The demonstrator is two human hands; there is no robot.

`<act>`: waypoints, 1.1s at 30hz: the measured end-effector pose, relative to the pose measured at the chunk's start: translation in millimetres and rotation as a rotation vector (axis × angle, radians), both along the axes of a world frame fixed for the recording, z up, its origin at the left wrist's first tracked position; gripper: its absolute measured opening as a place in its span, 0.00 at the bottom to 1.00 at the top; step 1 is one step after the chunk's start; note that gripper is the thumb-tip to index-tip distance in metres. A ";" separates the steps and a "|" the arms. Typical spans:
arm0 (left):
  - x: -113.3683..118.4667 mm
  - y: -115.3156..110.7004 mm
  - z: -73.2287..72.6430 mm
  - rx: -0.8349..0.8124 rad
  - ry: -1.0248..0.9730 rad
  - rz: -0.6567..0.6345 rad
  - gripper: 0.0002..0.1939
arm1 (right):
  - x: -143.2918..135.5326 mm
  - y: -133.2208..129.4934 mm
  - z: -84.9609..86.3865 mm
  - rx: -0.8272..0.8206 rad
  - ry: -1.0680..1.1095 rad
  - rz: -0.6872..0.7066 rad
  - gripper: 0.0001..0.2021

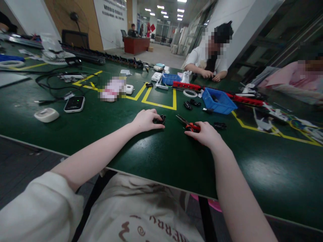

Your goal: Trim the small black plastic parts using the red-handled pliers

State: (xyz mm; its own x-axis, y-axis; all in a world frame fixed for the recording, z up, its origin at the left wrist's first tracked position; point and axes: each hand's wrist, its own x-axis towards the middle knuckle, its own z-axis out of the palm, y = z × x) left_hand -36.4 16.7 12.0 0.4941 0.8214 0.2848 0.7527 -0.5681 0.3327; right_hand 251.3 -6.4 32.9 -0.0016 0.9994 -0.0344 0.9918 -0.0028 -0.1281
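My left hand (pixel 147 120) rests low over the green table, its fingers and thumb closed around a small black cable bundle (pixel 161 119). Part of that bundle is hidden by the fingers. To the right, my right hand (pixel 207 133) grips needle-nose pliers (pixel 189 126) by their red handles, jaws pointing away and to the left. The pliers and the bundle are apart. Just beyond my right hand lies another dark bundle (pixel 220 125), and further off sit more black bundles (pixel 188 105).
A blue bin (pixel 219 101) with dark items stands beyond my right hand, with a smaller blue bin (pixel 171 79) behind. At left are a black-faced device (pixel 74 104), a white rounded case (pixel 46 115) and loose cables. A co-worker (pixel 208 62) sits across the table.
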 end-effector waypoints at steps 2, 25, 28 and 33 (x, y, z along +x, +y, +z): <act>-0.1 0.3 -0.1 0.003 0.002 0.001 0.22 | 1.1 0.3 -1.3 0.005 -0.020 0.018 0.30; 4.9 1.2 -8.7 0.011 -0.126 -0.185 0.32 | -5.6 8.1 -14.9 0.340 0.129 0.043 0.18; 5.3 2.2 -7.5 0.016 -0.067 -0.201 0.30 | -12.6 9.8 -16.9 0.485 0.100 0.161 0.13; 5.1 2.7 -7.2 0.004 -0.072 -0.213 0.28 | -26.7 13.1 -22.2 0.539 0.060 0.350 0.13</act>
